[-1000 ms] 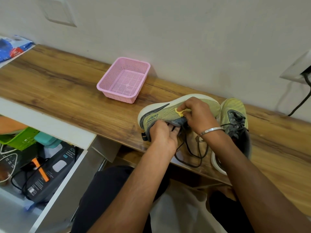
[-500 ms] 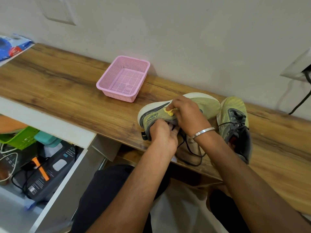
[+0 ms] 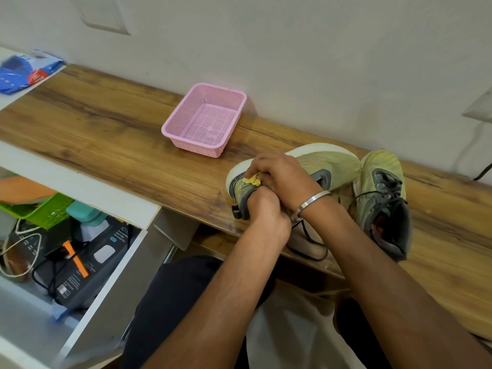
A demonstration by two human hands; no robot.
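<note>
Wood-grain laminate counter [image 3: 106, 123] against a plain white wall [image 3: 292, 49]; a shoe is being wiped at right centre of the frame.

From my station I judge the step in hand to be scrubbing. The right hand [image 3: 279, 174] pinches a small crumpled yellow cloth wad [image 3: 251, 180] against the knit side of the yellow-green mesh running shoe [image 3: 327, 166], which lies on its side on the counter with its smooth white foam sole toward the wall. The left hand [image 3: 262, 206] is curled round the grey heel, steadying it. The next move calls for short, firm strokes toward the toe while the heel is kept pinned. The upright twin [image 3: 380, 198] stands just beside it at right, a loose black lace [image 3: 308, 239] trails over the counter edge, and a pink perforated plastic basket [image 3: 197, 147] sits apart at upper centre.
</note>
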